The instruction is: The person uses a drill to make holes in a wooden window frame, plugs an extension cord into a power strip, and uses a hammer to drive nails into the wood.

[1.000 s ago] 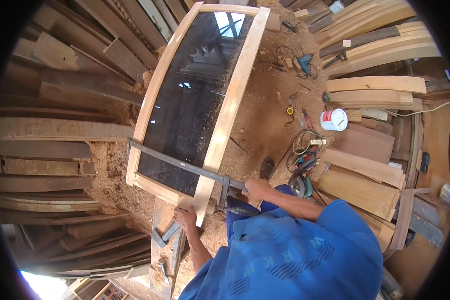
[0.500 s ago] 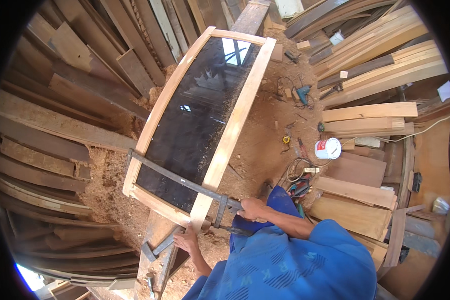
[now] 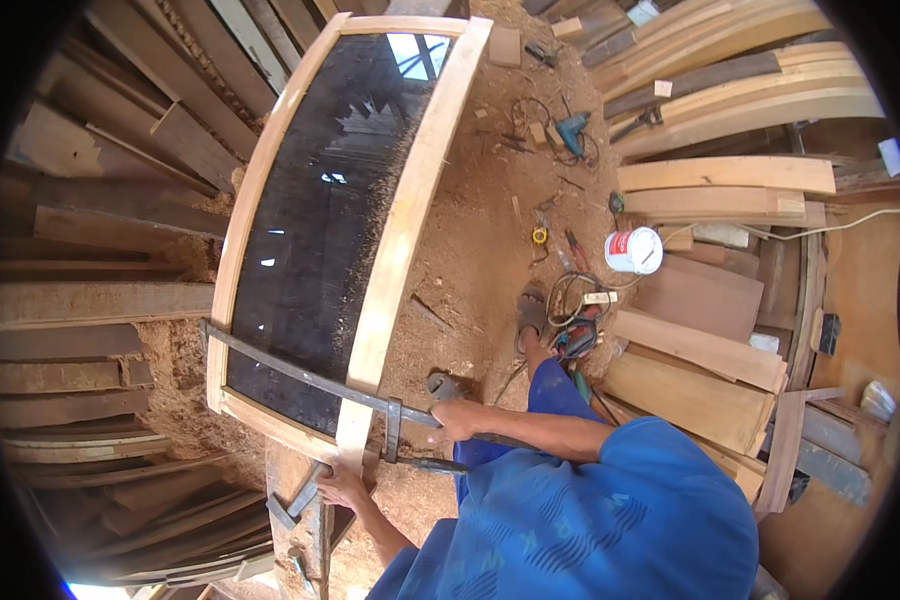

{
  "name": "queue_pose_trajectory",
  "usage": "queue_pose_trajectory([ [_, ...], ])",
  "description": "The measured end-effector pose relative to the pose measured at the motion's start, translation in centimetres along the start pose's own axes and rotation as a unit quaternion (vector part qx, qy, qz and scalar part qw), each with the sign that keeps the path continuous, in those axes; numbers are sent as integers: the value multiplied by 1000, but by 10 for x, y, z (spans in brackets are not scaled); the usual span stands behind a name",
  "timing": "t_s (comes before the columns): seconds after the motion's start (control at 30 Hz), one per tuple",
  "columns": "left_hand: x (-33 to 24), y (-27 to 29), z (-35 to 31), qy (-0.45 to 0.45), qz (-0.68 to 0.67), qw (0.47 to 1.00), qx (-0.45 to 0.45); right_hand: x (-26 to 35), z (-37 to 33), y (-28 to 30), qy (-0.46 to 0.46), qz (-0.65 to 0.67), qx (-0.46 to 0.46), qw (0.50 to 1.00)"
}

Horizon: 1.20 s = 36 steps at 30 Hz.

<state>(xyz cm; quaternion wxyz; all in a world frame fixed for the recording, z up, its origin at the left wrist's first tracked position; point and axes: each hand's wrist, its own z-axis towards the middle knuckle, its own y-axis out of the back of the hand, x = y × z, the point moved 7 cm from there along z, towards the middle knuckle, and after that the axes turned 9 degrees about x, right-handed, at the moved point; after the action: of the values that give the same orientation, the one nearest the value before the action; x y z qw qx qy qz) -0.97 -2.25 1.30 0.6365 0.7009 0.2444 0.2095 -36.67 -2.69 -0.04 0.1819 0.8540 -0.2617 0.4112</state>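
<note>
A long pale wooden frame (image 3: 395, 240) holds a dark, shiny panel (image 3: 310, 230) that reflects light. Across its near end lies a metal bar clamp (image 3: 300, 371), hooked at the left rail, with its sliding jaw (image 3: 393, 430) just outside the right rail. My right hand (image 3: 457, 422) is wrapped around the clamp's bar to the right of that jaw. At the frame's near right corner, my left hand (image 3: 343, 487) grips the wood with bent fingers. A second metal clamp (image 3: 295, 500) sits beside it, partly under the frame.
A wooden bench beam (image 3: 315, 545) supports the frame, with a hammer (image 3: 300, 570) on it. Right of it, sawdust-covered floor holds a teal power drill (image 3: 573, 133), a tape measure (image 3: 540, 236), cables and a white bucket (image 3: 634, 250). Stacked boards (image 3: 100, 305) line both sides.
The view has shifted, so the frame appears farther left and higher. My foot now shows beside the cables. Both hands keep their places on the clamp and the frame corner.
</note>
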Motion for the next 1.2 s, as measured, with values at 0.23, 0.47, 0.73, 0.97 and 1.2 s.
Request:
queue_pose_trajectory([
  [0.23, -7, 5, -11, 40, 6, 999, 33, -26, -31, -15, 57, 206, 26, 977],
  [0.47, -13, -5, -17, 23, 61, 997, -32, -48, -76, -25, -29, 277, 59, 959],
  [0.73, -35, 19, -29, 56, 30, 994, 84, -71, -44, -44, 13, 84, -5, 996],
  [0.97, -28, 12, -36, 22, -37, 997, 70, -40, -61, -20, 12, 96, -57, 994],
  [1.2, -7, 5, -34, 68, -124, 989, 40, -11, -79, -3, -101, 101, 4, 990],
])
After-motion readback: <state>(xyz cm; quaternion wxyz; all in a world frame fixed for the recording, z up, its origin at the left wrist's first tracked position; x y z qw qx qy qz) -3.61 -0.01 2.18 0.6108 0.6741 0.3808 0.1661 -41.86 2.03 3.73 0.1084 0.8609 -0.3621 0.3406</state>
